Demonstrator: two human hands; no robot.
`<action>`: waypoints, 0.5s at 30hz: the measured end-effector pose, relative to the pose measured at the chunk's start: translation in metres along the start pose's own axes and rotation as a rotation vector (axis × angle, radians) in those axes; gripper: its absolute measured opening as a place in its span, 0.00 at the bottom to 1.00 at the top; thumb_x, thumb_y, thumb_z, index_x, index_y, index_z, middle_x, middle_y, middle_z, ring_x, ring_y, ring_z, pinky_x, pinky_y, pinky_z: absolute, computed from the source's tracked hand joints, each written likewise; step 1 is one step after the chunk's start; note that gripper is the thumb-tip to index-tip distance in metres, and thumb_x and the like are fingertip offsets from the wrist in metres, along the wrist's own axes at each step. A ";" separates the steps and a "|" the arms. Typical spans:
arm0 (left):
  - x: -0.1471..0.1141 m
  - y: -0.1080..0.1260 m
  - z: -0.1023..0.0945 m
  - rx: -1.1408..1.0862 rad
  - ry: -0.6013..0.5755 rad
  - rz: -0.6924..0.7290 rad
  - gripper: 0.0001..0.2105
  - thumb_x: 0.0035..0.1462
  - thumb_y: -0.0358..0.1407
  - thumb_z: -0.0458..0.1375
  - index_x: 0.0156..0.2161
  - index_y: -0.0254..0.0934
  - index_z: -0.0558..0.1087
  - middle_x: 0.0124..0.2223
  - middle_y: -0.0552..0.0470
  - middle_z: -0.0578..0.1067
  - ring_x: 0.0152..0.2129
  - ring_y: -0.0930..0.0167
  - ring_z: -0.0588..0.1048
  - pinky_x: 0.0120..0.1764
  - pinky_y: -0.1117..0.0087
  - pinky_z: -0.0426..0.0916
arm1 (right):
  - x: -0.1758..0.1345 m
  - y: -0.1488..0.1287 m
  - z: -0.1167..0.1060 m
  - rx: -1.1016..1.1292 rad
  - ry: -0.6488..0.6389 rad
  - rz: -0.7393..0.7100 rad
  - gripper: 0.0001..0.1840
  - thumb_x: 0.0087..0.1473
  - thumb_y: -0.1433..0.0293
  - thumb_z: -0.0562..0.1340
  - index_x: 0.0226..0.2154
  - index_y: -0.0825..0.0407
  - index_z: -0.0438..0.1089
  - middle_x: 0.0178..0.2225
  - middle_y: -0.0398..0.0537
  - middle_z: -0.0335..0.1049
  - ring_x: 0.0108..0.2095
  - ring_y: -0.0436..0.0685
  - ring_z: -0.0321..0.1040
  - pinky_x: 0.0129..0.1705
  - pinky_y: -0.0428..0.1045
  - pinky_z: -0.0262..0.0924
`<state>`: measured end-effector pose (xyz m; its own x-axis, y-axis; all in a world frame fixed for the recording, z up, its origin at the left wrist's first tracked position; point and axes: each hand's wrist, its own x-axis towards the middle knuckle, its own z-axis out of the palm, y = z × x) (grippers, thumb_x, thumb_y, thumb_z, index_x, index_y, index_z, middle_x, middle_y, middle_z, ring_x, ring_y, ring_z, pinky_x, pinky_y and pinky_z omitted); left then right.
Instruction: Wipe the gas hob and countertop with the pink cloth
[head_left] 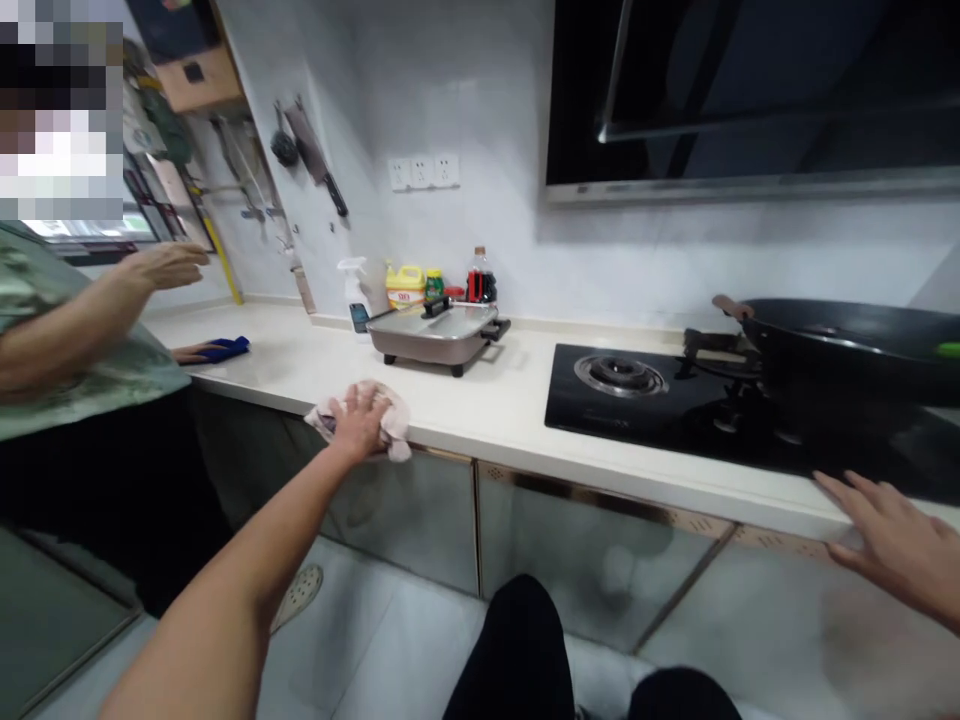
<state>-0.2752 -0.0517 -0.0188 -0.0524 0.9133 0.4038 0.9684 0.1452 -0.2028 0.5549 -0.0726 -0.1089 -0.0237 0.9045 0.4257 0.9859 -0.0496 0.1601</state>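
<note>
pressing left hand [358,420] on pink cloth [390,415] (wok [847,345] nearby).

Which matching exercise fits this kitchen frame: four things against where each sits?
Things:
1. pink cloth
2. blue cloth
3. black wok
4. electric pan

Places:
A. on the hob at the right
B. under the left hand at the counter edge
C. mid-counter, before the bottles
D. on the counter by the other person's hand

Pairs: 1-B, 2-D, 3-A, 4-C.
</note>
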 end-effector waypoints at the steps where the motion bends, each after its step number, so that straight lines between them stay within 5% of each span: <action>1: -0.001 0.000 0.000 0.008 -0.008 -0.042 0.34 0.48 0.35 0.65 0.62 0.38 0.68 0.72 0.30 0.56 0.67 0.36 0.50 0.60 0.29 0.46 | 0.001 -0.002 -0.010 0.004 -0.079 -0.004 0.40 0.59 0.54 0.58 0.70 0.51 0.59 0.72 0.66 0.50 0.68 0.71 0.52 0.54 0.63 0.52; 3: -0.001 0.006 -0.003 0.032 -0.024 -0.057 0.34 0.49 0.36 0.64 0.63 0.35 0.66 0.70 0.28 0.58 0.65 0.37 0.54 0.59 0.32 0.48 | 0.006 -0.004 -0.028 0.019 -0.212 0.005 0.42 0.60 0.50 0.60 0.71 0.52 0.57 0.72 0.68 0.49 0.68 0.71 0.51 0.52 0.62 0.52; 7: -0.004 0.038 -0.014 0.067 -0.058 0.033 0.32 0.51 0.36 0.63 0.62 0.32 0.65 0.65 0.27 0.64 0.62 0.41 0.59 0.59 0.38 0.50 | 0.012 -0.009 -0.044 0.024 -0.273 0.027 0.46 0.60 0.46 0.60 0.72 0.54 0.54 0.73 0.70 0.45 0.68 0.72 0.49 0.51 0.62 0.49; 15: -0.013 0.174 -0.052 -0.102 0.004 0.453 0.31 0.50 0.38 0.66 0.60 0.36 0.69 0.64 0.31 0.66 0.58 0.42 0.62 0.58 0.40 0.51 | -0.002 -0.029 -0.055 0.055 -0.170 0.045 0.39 0.65 0.56 0.57 0.72 0.54 0.52 0.73 0.67 0.47 0.70 0.71 0.43 0.57 0.64 0.48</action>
<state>-0.0935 -0.0581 -0.0135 0.3826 0.8746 0.2978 0.9124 -0.3070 -0.2706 0.5174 -0.0960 -0.0651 0.0442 0.9608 0.2736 0.9930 -0.0722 0.0933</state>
